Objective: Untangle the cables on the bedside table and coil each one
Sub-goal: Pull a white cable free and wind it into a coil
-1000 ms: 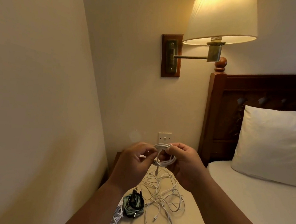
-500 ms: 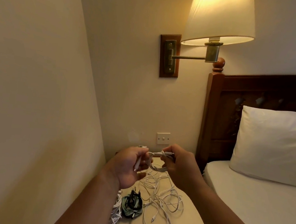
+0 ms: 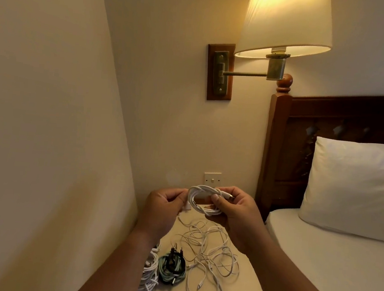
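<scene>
A small coil of white cable [image 3: 201,199] hangs in the air above the bedside table [image 3: 251,289]. My right hand [image 3: 233,214] grips its right side, thumb over the loops, with a connector end poking out past the fingers. My left hand [image 3: 165,205] pinches the coil's left side, a white plug end showing under its fingers. On the table below lies a loose tangle of white cables [image 3: 211,255]. Beside it, at the front left, sit a coiled green and black cable [image 3: 171,269] and a coiled white cable [image 3: 149,275].
The side wall stands close on the left. A lit wall lamp [image 3: 284,25] hangs above the table and a light switch [image 3: 212,177] sits behind my hands. A wooden headboard post [image 3: 272,153], the bed [image 3: 339,265] and a white pillow [image 3: 356,187] lie to the right.
My left hand has turned and closed onto the coil's left side. The coil now lies flatter and wider between both hands.
</scene>
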